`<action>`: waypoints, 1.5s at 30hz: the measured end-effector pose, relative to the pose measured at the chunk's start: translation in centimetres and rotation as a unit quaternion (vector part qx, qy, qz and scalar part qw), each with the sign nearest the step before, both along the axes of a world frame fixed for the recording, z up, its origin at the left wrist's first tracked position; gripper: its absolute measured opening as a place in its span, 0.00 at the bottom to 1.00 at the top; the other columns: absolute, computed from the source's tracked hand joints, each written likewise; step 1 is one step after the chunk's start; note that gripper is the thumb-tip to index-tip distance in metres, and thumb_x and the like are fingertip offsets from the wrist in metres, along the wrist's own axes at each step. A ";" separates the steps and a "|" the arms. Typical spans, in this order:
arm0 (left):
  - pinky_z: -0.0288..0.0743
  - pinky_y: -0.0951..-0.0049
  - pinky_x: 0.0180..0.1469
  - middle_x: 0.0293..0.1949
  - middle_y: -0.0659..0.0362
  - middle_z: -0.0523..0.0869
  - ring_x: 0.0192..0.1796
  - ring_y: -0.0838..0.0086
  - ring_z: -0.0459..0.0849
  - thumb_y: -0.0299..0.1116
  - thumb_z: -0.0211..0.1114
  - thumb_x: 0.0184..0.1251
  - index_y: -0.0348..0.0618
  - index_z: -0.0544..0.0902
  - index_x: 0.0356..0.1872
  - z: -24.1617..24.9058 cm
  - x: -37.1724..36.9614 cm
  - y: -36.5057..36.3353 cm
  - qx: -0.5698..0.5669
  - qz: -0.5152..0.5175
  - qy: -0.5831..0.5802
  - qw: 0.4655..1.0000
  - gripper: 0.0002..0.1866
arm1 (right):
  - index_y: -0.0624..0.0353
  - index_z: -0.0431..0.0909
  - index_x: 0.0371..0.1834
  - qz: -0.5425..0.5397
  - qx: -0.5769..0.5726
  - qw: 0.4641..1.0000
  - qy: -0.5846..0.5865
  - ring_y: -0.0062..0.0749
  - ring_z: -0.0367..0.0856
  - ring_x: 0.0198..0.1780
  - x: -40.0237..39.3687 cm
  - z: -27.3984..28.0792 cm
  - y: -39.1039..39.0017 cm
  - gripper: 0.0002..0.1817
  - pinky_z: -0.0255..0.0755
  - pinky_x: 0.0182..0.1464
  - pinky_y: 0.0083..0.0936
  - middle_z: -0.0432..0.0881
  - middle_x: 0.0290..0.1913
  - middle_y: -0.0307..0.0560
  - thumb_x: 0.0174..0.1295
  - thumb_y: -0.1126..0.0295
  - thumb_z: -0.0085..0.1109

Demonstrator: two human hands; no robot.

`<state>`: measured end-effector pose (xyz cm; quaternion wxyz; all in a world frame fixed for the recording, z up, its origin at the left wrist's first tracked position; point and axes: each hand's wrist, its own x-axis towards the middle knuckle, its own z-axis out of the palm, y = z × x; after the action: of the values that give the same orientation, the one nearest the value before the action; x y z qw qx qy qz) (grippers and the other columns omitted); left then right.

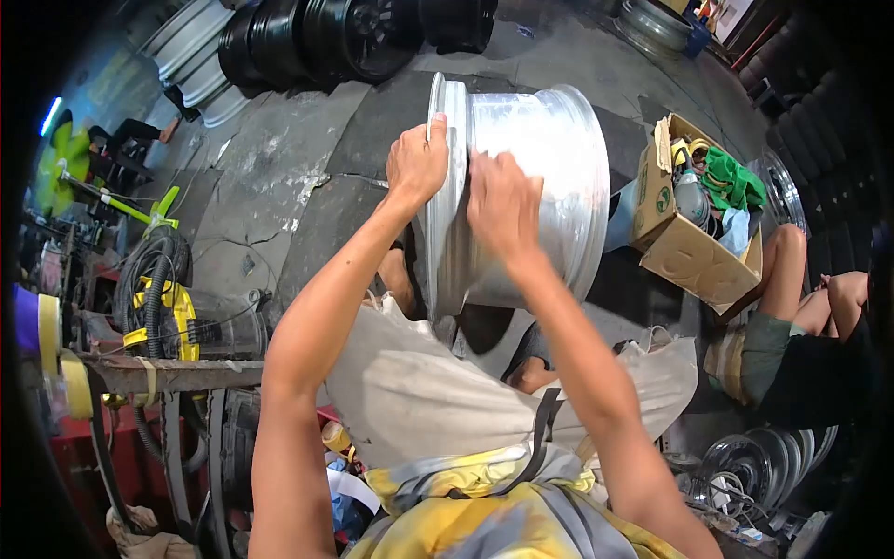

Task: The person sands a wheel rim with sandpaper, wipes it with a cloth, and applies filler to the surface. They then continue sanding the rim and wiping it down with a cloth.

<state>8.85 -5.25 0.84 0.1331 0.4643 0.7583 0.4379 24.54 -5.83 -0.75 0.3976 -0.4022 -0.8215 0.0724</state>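
Right now I have a bare silver wheel rim (549,177) standing on its edge in front of me, propped above my lap over a grey apron (419,391), its barrel turned sideways so the wide outer wall faces the camera. My left hand (416,163) is curled over the rim's near flange at the top, fingers hooked across the lip and thumb on my side, gripping it. My right hand (503,210) lies against the barrel just beside the flange, fingers bent and pressed onto the metal; whether anything is tucked under the palm I cannot tell. The two hands sit close together, nearly touching. Beyond the rim the cracked concrete floor (270,177) runs out to a row of dark wheels (345,37) stacked at the far side. To my right an open cardboard box (689,252) holds a green cloth (731,177) and bottles, and another person (801,317) sits next to it, knees drawn up. Coiled hose (154,289) lies to my left.
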 end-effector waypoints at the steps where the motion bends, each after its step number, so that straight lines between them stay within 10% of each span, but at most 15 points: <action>1: 0.75 0.44 0.51 0.39 0.33 0.87 0.48 0.33 0.84 0.54 0.47 0.79 0.33 0.87 0.37 0.1 -0.1 0.5 -0.006 0.005 -0.006 1.000 0.32 | 0.58 0.86 0.54 -0.001 0.016 1.000 0.000 0.43 0.78 0.37 0.7 -0.9 -1.9 0.13 0.58 0.42 0.39 0.75 0.34 0.48 0.72 0.69 0.56; 21: 0.75 0.45 0.56 0.43 0.34 0.87 0.52 0.34 0.84 0.54 0.46 0.79 0.34 0.88 0.40 -0.5 -1.3 2.1 -0.020 0.008 0.001 1.000 0.32 | 0.57 0.85 0.39 0.005 -0.025 0.999 0.043 0.51 0.81 0.40 -3.0 0.8 5.3 0.09 0.61 0.45 0.47 0.80 0.34 0.53 0.68 0.68 0.55; 45: 0.75 0.43 0.57 0.43 0.34 0.87 0.52 0.35 0.84 0.54 0.48 0.77 0.34 0.88 0.38 0.6 -1.0 2.3 -0.041 0.018 -0.006 0.999 0.31 | 0.59 0.83 0.44 0.043 0.048 0.997 -0.038 0.47 0.81 0.42 0.7 -1.2 -0.8 0.10 0.63 0.44 0.44 0.80 0.37 0.53 0.66 0.75 0.52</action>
<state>7.89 -2.96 1.49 0.1488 0.4419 0.7833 0.4112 25.22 -6.62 -1.99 0.3818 -0.3493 -0.8550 0.0347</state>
